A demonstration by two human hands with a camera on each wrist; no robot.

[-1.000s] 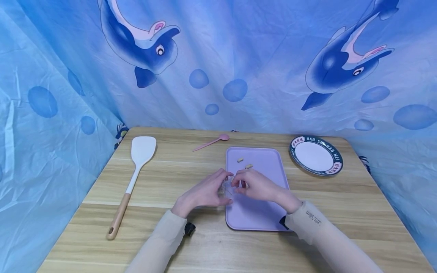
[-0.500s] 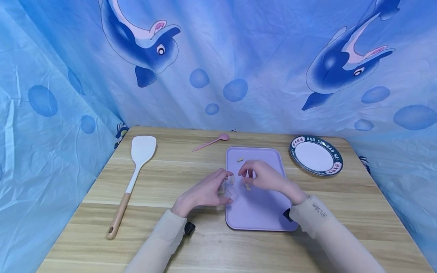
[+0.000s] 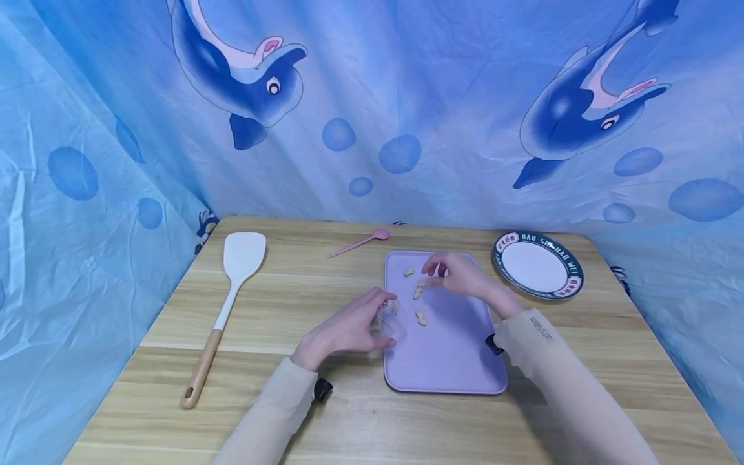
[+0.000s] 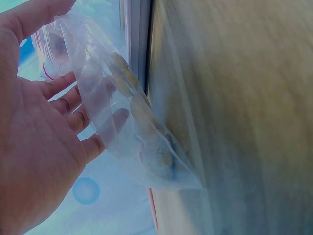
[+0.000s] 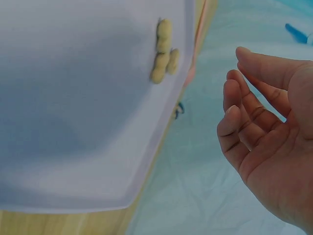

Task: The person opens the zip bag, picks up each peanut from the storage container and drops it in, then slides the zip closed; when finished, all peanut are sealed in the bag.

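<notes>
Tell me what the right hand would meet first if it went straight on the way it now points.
Likely the peanuts lying on the purple tray, just ahead of the right hand in the head view. Its height is unclear, so it might pass over them.

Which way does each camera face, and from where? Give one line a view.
Head: on the head, facing forward and down over the table and tray; both sleeves, left hand and right hand show.
Left wrist: on that wrist, facing the clear bag; the left hand shows.
Right wrist: on that wrist, facing the tray and peanuts; the right hand shows.
Shared by head and right wrist: tray, peanuts, right hand.
</notes>
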